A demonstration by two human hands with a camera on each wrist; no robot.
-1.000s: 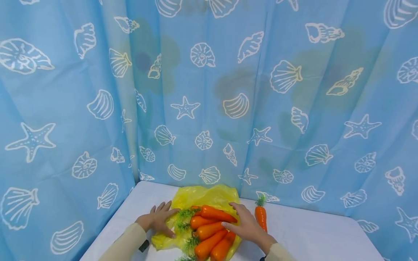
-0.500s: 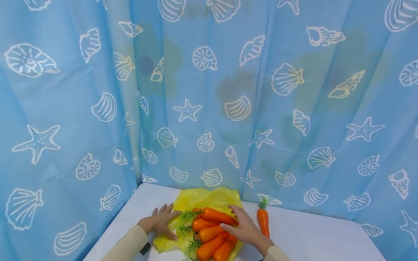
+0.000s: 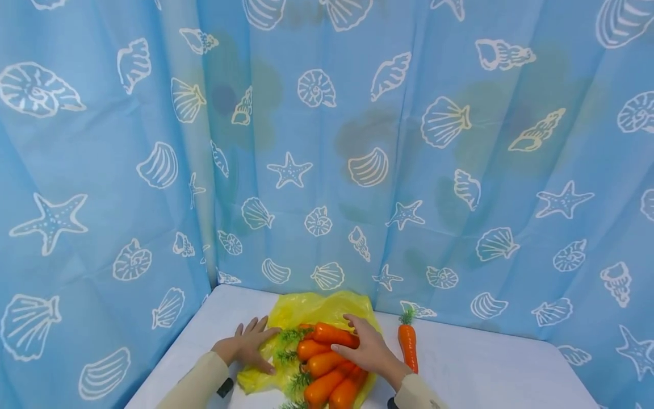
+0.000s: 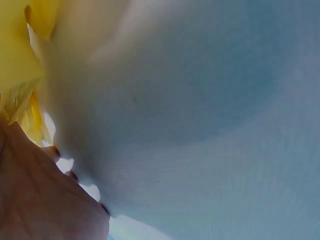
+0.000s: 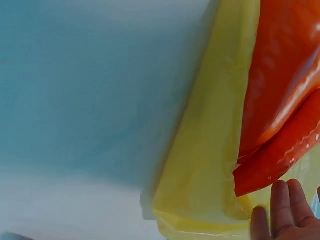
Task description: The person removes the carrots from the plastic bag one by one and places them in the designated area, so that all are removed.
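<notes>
Several orange carrots [image 3: 324,363] with green leafy tops lie side by side on a spread yellow plastic bag [image 3: 322,307], their tops pointing left. My left hand [image 3: 249,345] rests at the bag's left edge, fingers spread, beside the leafy tops. Over the carrots' right-hand tips is my right hand [image 3: 369,347], thumb and fingers apart and loosely bent. In the right wrist view its fingers [image 5: 282,205] reach up close to a carrot's tip [image 5: 250,177]. The left wrist view shows the left hand [image 4: 50,195] against the crumpled yellow bag [image 4: 17,55].
A single carrot [image 3: 407,343] lies on the white table [image 3: 485,363] to the right of my right hand. Behind and to the left hangs a blue curtain [image 3: 327,170] with white shell prints. A small black object [image 3: 225,387] shows under the left sleeve.
My right hand has shifted left, further over the carrots' tips. The left hand stays at the bag's left edge, and the carrots keep their arrangement.
</notes>
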